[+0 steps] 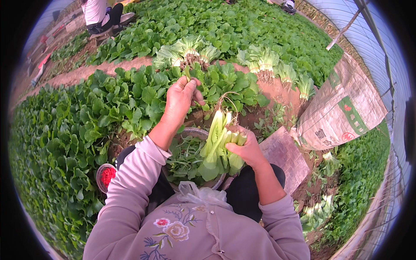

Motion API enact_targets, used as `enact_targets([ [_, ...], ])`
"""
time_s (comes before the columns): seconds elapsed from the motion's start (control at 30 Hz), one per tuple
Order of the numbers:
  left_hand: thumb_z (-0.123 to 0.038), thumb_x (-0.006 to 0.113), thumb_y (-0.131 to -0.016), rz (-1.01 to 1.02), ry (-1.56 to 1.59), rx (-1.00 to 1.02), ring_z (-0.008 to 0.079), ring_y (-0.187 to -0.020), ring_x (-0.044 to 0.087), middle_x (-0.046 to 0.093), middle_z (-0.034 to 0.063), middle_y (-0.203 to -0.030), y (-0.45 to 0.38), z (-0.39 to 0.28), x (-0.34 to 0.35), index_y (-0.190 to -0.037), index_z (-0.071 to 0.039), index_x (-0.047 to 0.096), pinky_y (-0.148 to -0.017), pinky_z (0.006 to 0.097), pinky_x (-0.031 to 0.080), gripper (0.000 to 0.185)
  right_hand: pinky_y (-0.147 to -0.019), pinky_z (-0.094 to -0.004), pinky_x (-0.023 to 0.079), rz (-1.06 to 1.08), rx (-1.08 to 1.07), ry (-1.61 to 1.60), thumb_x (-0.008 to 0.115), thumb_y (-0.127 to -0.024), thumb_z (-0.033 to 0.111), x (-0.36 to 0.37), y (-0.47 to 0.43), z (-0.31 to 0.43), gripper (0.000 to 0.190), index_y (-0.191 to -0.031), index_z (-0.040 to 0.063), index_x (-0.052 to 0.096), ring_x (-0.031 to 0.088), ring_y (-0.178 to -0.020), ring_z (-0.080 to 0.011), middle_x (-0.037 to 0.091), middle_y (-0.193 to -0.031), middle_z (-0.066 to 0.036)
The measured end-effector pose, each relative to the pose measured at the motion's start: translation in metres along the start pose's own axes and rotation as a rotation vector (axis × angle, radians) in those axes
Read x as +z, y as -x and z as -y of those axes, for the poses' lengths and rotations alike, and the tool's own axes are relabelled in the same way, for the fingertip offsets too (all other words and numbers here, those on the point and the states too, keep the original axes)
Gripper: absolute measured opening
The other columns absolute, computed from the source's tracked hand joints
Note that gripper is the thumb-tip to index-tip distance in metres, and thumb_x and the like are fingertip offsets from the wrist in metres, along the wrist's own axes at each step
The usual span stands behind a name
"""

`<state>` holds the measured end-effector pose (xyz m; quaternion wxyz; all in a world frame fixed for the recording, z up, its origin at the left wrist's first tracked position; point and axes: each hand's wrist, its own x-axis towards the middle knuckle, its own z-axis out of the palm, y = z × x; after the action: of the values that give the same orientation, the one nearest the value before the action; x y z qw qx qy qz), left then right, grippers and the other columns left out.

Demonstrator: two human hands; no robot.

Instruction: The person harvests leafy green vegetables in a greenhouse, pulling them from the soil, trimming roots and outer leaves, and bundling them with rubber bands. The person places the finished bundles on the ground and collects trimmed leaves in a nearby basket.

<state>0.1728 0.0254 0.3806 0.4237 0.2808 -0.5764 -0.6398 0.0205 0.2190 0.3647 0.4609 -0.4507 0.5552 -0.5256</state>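
Note:
My right hand (245, 148) is closed around a bunch of leafy green vegetables (216, 143), with the roots up and the leaves hanging down. Up and to the left of it, my left hand (185, 94) pinches a small green leaf (187, 73) between thumb and fingers. Below both hands, between my knees, a round basin (195, 132) holds loose green leaves (185, 159). The bunch's leaf tips hang over this basin and hide part of it.
Leafy crops (65, 130) grow on both sides. Tied bunches (266, 61) lie on the soil beyond. A woven sack (341, 107) and a flat board (286, 159) are at right. A bowl of red bits (106, 177) stands at left. Another person (100, 16) sits at upper left.

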Motion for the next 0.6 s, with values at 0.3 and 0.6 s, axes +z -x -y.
enact_targets([
  [0.3, -0.033, 0.069, -0.086, 0.312, -0.541, 0.422, 0.0290, -0.106, 0.062, 0.063, 0.0150, -0.110, 0.029, -0.033, 0.007, -0.119, -0.006, 0.061, -0.088, 0.0383, 0.050, 0.044, -0.089, -0.0232, 0.044, 0.001, -0.041, 0.038, 0.072, -0.078, 0.006, -0.006, 0.001, -0.006, 0.051, -0.127, 0.000, 0.057, 0.055, -0.097, -0.0052, 0.062, -0.109, 0.002],
  [0.6, -0.014, 0.061, -0.090, 0.251, -0.069, 0.087, 0.0142, -0.066, 0.060, 0.066, 0.0039, -0.078, 0.028, 0.000, 0.015, -0.090, -0.007, 0.062, -0.063, 0.0263, 0.047, 0.007, -0.079, -0.0214, 0.044, 0.007, -0.060, 0.106, 0.067, -0.079, 0.000, 0.005, 0.001, 0.001, 0.041, -0.119, 0.002, 0.061, 0.051, -0.086, -0.0035, 0.057, -0.096, 0.005],
])
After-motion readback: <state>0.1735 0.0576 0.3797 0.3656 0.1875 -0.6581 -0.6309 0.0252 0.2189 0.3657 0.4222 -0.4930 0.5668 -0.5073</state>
